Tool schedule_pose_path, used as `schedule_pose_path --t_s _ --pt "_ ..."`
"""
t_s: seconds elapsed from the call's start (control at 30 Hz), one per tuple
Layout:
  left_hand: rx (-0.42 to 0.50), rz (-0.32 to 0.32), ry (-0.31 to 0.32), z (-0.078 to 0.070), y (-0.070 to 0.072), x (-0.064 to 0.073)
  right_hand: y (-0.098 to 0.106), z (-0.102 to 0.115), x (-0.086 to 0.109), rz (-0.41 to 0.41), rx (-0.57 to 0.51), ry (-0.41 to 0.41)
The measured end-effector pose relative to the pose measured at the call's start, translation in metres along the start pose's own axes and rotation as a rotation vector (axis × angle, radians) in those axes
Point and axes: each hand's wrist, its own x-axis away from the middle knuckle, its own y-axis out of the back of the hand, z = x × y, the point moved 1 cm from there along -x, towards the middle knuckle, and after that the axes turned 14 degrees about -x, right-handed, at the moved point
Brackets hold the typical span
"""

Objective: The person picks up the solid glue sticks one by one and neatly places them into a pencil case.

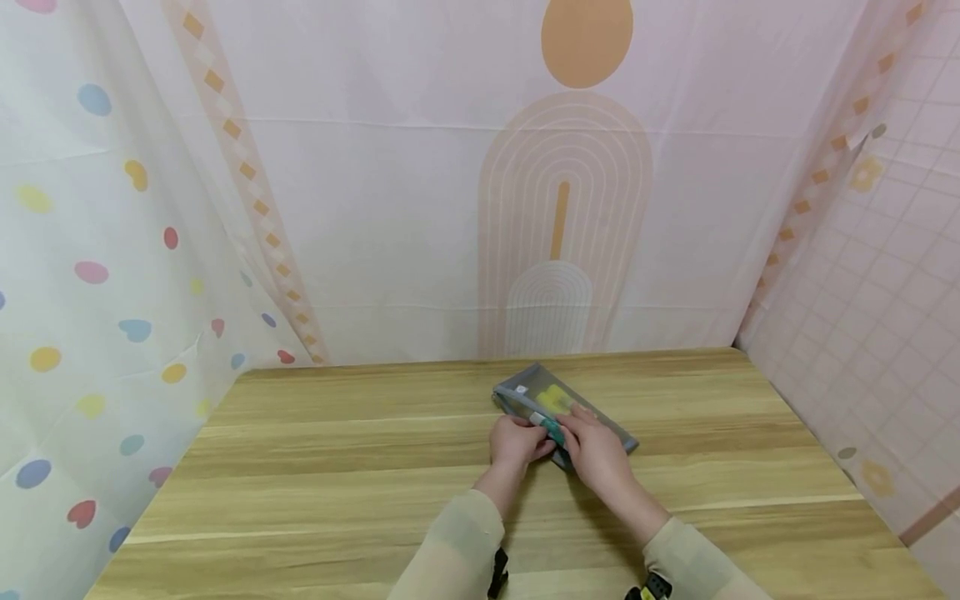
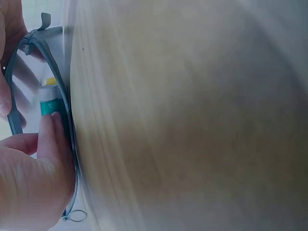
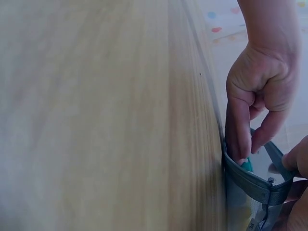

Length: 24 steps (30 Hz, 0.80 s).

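Note:
A grey see-through zip pouch (image 1: 522, 377) lies slanted on the table, its mouth spread apart. A yellow thing (image 1: 553, 398) shows through its upper side. My left hand (image 1: 514, 442) reaches into the mouth, pinching a teal tube-like thing (image 2: 49, 107) with a pale grey collar and a yellow end. In the right wrist view a bit of the teal shows by the left fingertips (image 3: 243, 150). With its fingers over the top and thumb at the rim, my right hand (image 1: 597, 450) grips the pouch and keeps the mouth apart. The tube's lower end is hidden.
The wood-grain table (image 1: 337, 467) stretches out on both sides of the pouch. Patterned curtains (image 1: 390, 217) hang behind it and at the left and right. A small ring (image 2: 78, 215) hangs at one end of the pouch's zip.

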Motion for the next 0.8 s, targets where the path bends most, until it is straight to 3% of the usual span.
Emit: schedule_pose_path --t_s 0.3,0.8 --pt "-0.04 -0.008 -0.012 0.0012 0.0035 -0.0005 0.0003 0.0005 -0.0004 -0.007 0.009 0.006" --pt "0.042 0.069 -0.018 0.0026 0.0085 0.0001 -0.0007 -0.0016 0.0006 0.003 0.029 0.03"
